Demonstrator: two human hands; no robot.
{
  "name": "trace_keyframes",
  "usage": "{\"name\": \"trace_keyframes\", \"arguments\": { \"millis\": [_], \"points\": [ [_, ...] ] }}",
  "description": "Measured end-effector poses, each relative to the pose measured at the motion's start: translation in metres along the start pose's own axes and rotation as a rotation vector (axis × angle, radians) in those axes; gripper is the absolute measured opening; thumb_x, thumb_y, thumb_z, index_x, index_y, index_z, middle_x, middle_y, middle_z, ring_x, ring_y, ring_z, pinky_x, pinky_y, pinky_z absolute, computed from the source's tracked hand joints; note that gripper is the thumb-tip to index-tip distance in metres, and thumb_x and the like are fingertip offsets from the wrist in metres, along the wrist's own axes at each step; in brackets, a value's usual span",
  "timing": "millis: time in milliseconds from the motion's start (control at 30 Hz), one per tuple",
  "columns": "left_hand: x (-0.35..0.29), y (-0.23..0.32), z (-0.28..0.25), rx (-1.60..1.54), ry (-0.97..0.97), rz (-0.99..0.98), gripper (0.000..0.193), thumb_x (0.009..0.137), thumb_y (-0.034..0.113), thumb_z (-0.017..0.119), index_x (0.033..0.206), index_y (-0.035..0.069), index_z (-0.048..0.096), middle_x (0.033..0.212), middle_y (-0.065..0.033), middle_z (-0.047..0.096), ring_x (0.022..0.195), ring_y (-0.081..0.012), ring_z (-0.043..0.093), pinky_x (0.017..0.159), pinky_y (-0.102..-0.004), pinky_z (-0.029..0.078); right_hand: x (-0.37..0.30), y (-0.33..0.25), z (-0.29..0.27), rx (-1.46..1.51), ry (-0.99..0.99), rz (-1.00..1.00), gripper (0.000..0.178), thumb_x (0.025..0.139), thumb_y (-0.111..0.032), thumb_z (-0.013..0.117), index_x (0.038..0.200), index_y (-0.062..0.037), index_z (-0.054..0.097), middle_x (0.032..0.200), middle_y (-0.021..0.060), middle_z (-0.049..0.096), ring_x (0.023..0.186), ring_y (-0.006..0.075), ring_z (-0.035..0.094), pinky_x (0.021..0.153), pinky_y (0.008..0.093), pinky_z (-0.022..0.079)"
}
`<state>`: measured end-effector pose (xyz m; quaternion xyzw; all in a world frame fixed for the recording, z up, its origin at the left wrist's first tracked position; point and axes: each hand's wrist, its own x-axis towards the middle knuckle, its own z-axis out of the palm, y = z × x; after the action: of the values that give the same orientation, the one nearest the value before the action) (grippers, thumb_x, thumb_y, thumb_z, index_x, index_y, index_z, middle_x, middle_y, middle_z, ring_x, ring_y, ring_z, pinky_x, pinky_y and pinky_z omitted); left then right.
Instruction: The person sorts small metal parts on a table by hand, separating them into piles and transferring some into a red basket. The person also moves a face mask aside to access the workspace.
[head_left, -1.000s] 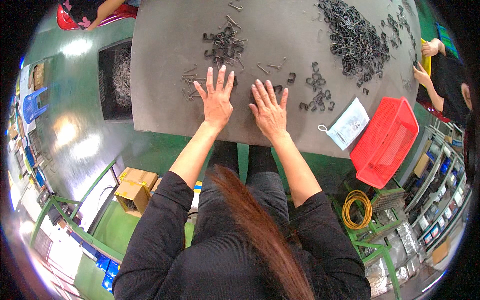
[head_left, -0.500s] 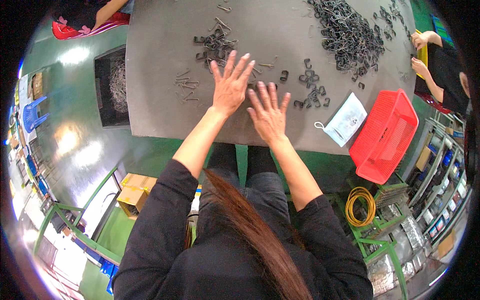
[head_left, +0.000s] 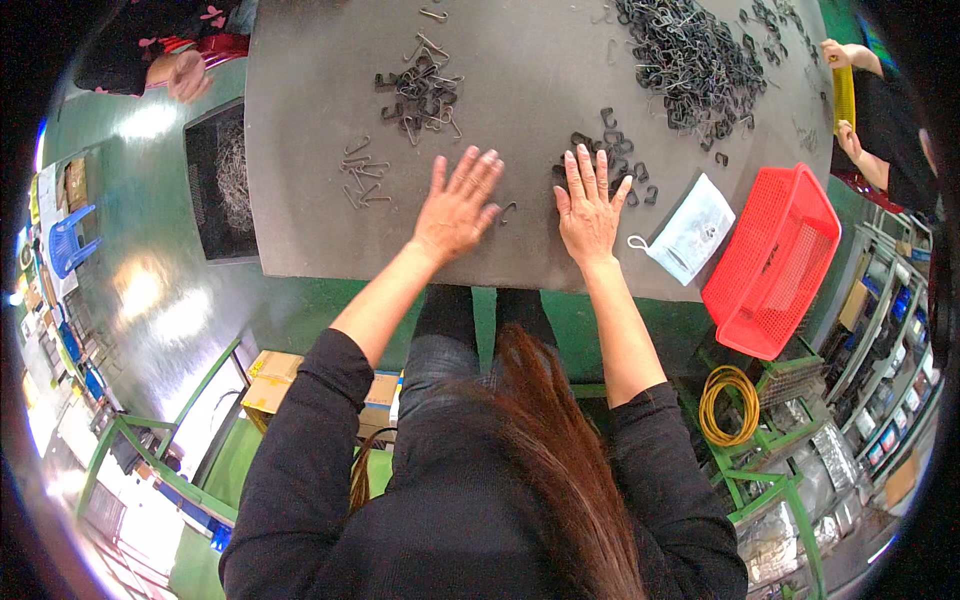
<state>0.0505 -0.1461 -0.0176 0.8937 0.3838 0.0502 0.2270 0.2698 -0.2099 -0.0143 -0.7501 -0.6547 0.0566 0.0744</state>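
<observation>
My left hand (head_left: 458, 207) lies palm down with fingers stretched, low over the grey table (head_left: 310, 120). My right hand (head_left: 590, 215) is likewise flat, its fingertips at a cluster of small black clips (head_left: 619, 147) and partly hiding some. Between the hands lies a small hook-shaped piece (head_left: 508, 212), close to my left thumb. Beyond my left hand sits a mixed heap of black clips and bent wire hooks (head_left: 420, 98). Several loose silver wire hooks (head_left: 366, 172) are left of that hand. Neither hand grips anything.
A large heap of black clips (head_left: 695, 75) covers the far right. A pale blue face mask (head_left: 688, 232) and a red plastic basket (head_left: 812, 245) stand at the right edge. Another person's hands (head_left: 846, 95) hold a yellow tray; a second person's hand (head_left: 187, 77) shows far left.
My hands have moved apart and nearer to me: the left down, the right to the right, against the black clip cluster. At far left the other person's hand has come into view.
</observation>
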Motion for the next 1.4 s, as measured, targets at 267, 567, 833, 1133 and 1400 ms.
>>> {"name": "trace_keyframes", "arguments": {
  "millis": [267, 567, 833, 1133, 1400],
  "points": [
    [0.025, -0.005, 0.005, 0.253, 0.075, -0.061, 0.057, 0.093, 0.039, 0.046, 0.145, 0.023, 0.030, 0.153, 0.0027, 0.023, 0.144, -0.0193, 0.009, 0.110, -0.0610, -0.003, 0.049, -0.052, 0.001, 0.188, 0.109, -0.074, 0.051, 0.092, -0.028, 0.052, 0.140, -0.0170, 0.039, 0.148, 0.0016, 0.035, 0.141, 0.0212, 0.023, 0.111, 0.0568, 0.011],
    [-0.062, -0.104, -0.042, 0.334, 0.151, -0.307, 0.057, 0.093, 0.028, 0.045, 0.146, 0.019, 0.028, 0.152, 0.0025, 0.025, 0.143, -0.0164, 0.012, 0.111, -0.0596, -0.001, 0.085, -0.123, 0.025, 0.173, -0.011, -0.354, 0.052, 0.091, -0.032, 0.054, 0.139, -0.0161, 0.041, 0.148, 0.0004, 0.033, 0.141, 0.0184, 0.022, 0.111, 0.0600, 0.010],
    [-0.022, -0.061, -0.021, 0.131, 0.208, -0.178, 0.058, 0.092, 0.028, 0.048, 0.146, 0.019, 0.029, 0.153, 0.0016, 0.023, 0.144, -0.0203, 0.008, 0.110, -0.0622, -0.003, 0.079, -0.136, 0.022, 0.200, 0.052, -0.248, 0.052, 0.092, -0.031, 0.051, 0.140, -0.0129, 0.040, 0.149, 0.0010, 0.031, 0.141, 0.0209, 0.021, 0.111, 0.0597, 0.005],
    [-0.022, -0.089, -0.031, 0.194, 0.313, -0.468, 0.053, 0.094, 0.026, 0.046, 0.144, 0.018, 0.032, 0.153, 0.0001, 0.023, 0.144, -0.0235, 0.010, 0.104, -0.0687, -0.007, 0.054, -0.132, 0.016, 0.070, -0.025, -0.175, 0.047, 0.091, -0.030, 0.053, 0.136, -0.0183, 0.046, 0.148, 0.0009, 0.034, 0.141, 0.0225, 0.020, 0.111, 0.0587, 0.004],
    [-0.021, -0.066, -0.033, 0.132, 0.203, -0.307, 0.051, 0.092, 0.028, 0.049, 0.142, 0.022, 0.037, 0.151, 0.0033, 0.027, 0.144, -0.0228, 0.010, 0.102, -0.0715, -0.007, 0.068, -0.133, 0.018, 0.071, -0.021, -0.185, 0.040, 0.090, -0.031, 0.055, 0.130, -0.0245, 0.052, 0.147, 0.0036, 0.034, 0.141, 0.0254, 0.020, 0.111, 0.0593, 0.005]
  ]
}}
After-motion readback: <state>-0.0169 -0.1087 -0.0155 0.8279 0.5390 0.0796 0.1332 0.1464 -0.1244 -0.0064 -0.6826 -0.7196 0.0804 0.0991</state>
